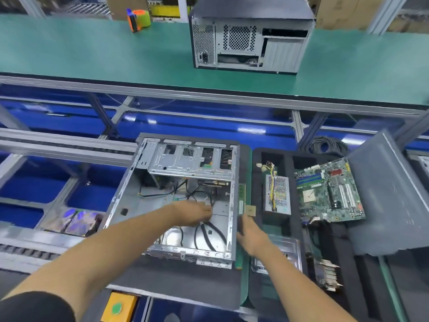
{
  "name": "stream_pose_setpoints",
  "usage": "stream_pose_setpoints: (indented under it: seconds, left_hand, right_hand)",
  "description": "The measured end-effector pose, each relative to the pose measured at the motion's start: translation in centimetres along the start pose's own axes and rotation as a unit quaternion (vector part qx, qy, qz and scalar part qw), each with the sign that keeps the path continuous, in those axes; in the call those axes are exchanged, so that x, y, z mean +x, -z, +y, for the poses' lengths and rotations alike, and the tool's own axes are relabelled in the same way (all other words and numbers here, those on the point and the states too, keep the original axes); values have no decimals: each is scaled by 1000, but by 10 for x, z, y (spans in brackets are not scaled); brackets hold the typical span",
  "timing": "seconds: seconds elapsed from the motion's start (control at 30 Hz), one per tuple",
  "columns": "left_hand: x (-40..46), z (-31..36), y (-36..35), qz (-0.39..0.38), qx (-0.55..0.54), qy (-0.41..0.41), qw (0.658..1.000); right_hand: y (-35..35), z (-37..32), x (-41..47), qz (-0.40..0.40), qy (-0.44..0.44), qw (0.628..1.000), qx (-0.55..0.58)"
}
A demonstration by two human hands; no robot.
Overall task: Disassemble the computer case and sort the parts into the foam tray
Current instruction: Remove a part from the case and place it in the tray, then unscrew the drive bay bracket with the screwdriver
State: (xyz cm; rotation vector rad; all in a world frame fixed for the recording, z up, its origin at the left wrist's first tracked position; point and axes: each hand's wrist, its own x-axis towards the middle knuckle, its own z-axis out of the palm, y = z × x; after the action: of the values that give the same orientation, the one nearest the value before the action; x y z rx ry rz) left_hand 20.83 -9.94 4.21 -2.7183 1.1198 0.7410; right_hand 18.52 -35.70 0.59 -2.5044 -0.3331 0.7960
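The open computer case (148, 201) lies on its side in front of me, with black cables (209, 231) loose on its floor. My left hand (195, 212) reaches inside and its fingers close on the cables near the middle. My right hand (251, 238) rests at the case's right wall, fingers apart, just below a small square CPU chip (250, 210). A green RAM stick (242, 198) lies along that wall. The black foam tray (290, 163) to the right holds a power supply (277, 196), a motherboard (329, 191) and an expansion card (327, 273).
A grey case side panel (390, 196) leans over the tray's right end. A second closed computer case (250, 33) stands on the green belt (92, 49) at the back, with an orange tape dispenser (138, 19) to its left. A yellow box with a green button (118, 307) sits below.
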Motion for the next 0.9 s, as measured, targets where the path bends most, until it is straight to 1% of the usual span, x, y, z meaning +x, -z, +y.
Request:
stream_pose_setpoints:
  seconds: [0.1,0.2,0.3,0.4,0.43,0.5,0.53,0.6,0.7,0.8,0.9]
  left_hand:
    - [16,4,-10,-7,2,12,1000]
    - [24,2,-12,2,58,-17,998]
    - [20,-6,-14,-16,90,-53,994]
    - [14,-13,-15,-26,142,-64,987]
    - [11,-14,-14,-20,120,-57,991]
    - [2,-18,-10,2,75,-51,996]
    - [-2,-22,-8,27,65,-58,996]
    - [-15,-31,2,70,-3,-42,997]
    - [-32,-43,25,146,-67,-10,987]
    - [-39,-53,45,215,-116,1,970]
    - [-32,-50,68,232,-133,-21,963]
  right_hand:
    - [-18,-1,-6,-20,-46,993,-109]
    - [-25,-5,-9,-39,-84,980,-178]
    - [-27,-10,-9,-44,-116,974,-189]
    - [-24,-15,-10,-42,-138,973,-180]
    - [-24,-17,-12,-48,-146,972,-176]
    - [-22,-19,-16,-54,-165,974,-144]
    - [-20,-20,-18,-51,-176,976,-117]
    - [-14,-23,-20,-43,-195,978,-60]
    - [-3,-26,-26,-1,-208,977,34]
    - [9,-21,-32,31,-195,979,58]
    - [20,-9,-38,42,-165,973,154]
